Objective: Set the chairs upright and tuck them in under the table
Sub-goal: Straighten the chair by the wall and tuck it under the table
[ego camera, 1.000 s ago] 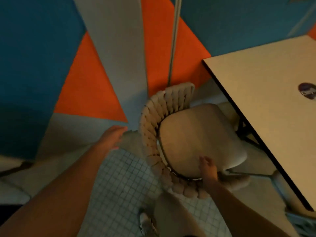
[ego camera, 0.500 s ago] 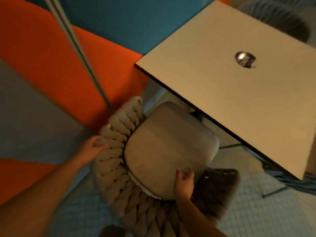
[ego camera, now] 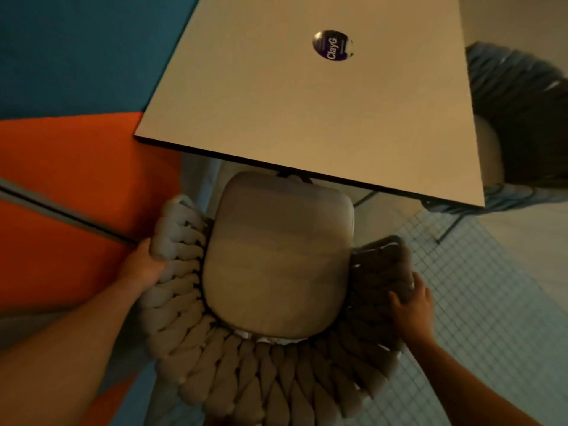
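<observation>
A beige chair (ego camera: 276, 256) with a thick woven rope back stands upright right below me, its padded seat facing the table (ego camera: 307, 103). The seat's front edge sits just at the table's near edge. My left hand (ego camera: 141, 265) grips the left end of the woven back. My right hand (ego camera: 412, 305) grips the right end of the back. A second chair (ego camera: 522, 118), dark and woven, stands at the table's far right side, partly hidden by the tabletop.
A round purple sticker (ego camera: 332, 45) lies on the tabletop. An orange and blue wall panel (ego camera: 61, 179) with a metal strip stands close on the left. White small-tiled floor (ego camera: 479, 287) spreads to the right, where thin metal chair legs show.
The chair has turned to face the table squarely. My left hand went from beside the back to gripping it. My right hand shifted from the seat edge to the back's right end.
</observation>
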Demonstrator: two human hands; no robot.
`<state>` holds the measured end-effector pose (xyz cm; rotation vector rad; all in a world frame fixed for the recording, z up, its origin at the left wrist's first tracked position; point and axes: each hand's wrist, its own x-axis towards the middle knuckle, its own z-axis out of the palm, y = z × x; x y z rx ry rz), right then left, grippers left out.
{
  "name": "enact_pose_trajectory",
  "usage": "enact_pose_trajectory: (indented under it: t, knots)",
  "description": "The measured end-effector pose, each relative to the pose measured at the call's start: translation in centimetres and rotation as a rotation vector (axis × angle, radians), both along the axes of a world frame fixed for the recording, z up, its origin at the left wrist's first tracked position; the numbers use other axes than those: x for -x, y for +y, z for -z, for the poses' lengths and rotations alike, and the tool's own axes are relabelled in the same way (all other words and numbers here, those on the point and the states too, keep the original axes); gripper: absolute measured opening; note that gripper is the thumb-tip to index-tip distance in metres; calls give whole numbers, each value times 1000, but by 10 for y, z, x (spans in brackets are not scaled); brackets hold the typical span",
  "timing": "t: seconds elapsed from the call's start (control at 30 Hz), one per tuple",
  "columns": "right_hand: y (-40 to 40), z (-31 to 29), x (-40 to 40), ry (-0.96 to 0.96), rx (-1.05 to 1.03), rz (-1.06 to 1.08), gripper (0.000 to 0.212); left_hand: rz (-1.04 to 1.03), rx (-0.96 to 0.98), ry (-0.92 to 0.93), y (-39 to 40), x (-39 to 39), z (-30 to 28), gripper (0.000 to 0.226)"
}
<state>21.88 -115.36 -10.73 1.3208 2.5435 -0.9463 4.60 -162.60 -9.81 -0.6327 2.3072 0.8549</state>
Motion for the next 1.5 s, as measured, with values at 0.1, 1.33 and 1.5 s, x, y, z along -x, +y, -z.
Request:
enact_pose_trajectory:
  t: [0.1, 1.33, 1.5]
  knots:
    - [-4, 11, -29, -34, 86, 86, 72, -62, -41, 13, 3, 1, 10, 59]
    - [-16, 37, -60, 3, 204, 336, 43, -180, -101, 19, -6, 0, 25, 56]
    - [-13, 37, -65, -7, 206, 354, 42, -174, -109, 15, -3, -4, 25, 56]
